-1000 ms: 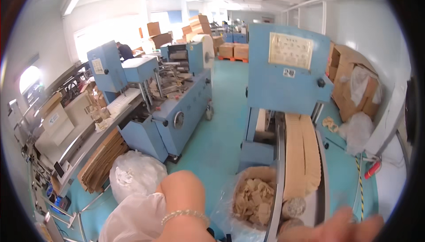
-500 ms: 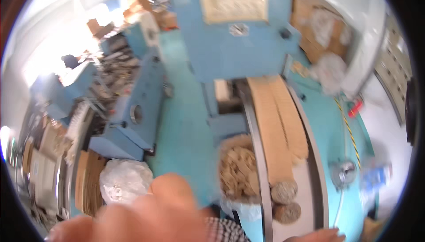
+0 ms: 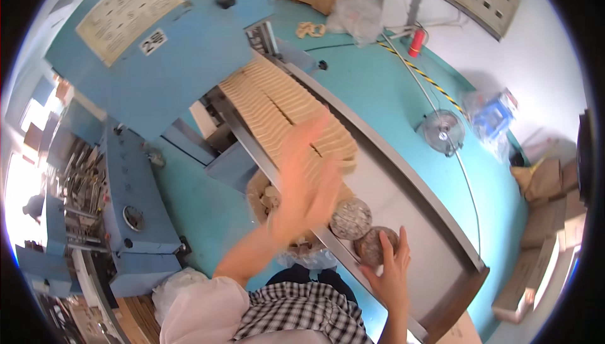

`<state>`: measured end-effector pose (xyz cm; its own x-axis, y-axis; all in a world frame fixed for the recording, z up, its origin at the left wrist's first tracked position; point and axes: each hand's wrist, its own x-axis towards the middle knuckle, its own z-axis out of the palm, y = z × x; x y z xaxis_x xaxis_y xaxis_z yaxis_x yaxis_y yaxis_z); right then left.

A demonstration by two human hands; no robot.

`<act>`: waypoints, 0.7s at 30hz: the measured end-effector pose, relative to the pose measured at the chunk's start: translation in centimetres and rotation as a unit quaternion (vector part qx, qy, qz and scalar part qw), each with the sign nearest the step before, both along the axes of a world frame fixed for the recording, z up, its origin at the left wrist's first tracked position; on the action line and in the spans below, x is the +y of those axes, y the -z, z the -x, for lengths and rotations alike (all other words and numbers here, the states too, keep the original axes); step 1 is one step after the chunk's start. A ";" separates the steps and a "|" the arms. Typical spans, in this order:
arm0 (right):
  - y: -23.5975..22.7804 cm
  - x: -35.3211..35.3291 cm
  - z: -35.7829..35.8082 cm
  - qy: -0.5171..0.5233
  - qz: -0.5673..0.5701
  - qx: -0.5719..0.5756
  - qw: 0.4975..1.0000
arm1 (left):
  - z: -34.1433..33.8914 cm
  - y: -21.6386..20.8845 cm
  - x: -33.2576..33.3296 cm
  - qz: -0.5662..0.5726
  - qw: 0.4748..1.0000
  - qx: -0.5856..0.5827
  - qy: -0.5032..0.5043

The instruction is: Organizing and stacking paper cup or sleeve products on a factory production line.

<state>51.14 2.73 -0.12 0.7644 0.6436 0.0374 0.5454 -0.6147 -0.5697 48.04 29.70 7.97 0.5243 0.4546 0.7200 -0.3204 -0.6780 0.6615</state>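
Two long rows of thin tan pieces (image 3: 261,106) lie side by side in a metal trough (image 3: 409,202) that comes out of a blue machine. At the near end sit two round speckled grey-brown blocks, a left one (image 3: 351,218) and a right one (image 3: 370,247). My left hand (image 3: 307,177) is over the near part of the rows, its fingers spread and somewhat blurred; whether it touches them I cannot tell. My right hand (image 3: 392,268) is at the right block, with thumb and fingers apart and overlapping its edge. A firm grip does not show.
The blue machine (image 3: 164,48) rises at the far left of the trough. Below the trough's left side, a bin (image 3: 256,196) holds tan scraps. A fan (image 3: 443,132) and a bagged blue item (image 3: 495,117) are on the green floor at right. Cardboard boxes (image 3: 535,237) line the right side.
The view has swung right and down and grown sharper. My left hand has gone from the lower left to above the rows; my right hand has come up to the right block.
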 end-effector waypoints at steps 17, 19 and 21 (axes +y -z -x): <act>5.2 8.0 -10.4 0.051 -0.323 0.348 0.879 | -5.8 13.3 3.5 -0.089 0.958 0.242 -0.128; 4.6 7.6 -8.3 -0.002 -0.280 0.255 0.926 | -2.1 14.0 3.6 -0.043 0.967 0.216 -0.128; 4.2 7.3 -6.3 -0.074 -0.214 0.107 0.968 | 1.2 14.6 2.4 0.005 0.973 0.192 -0.126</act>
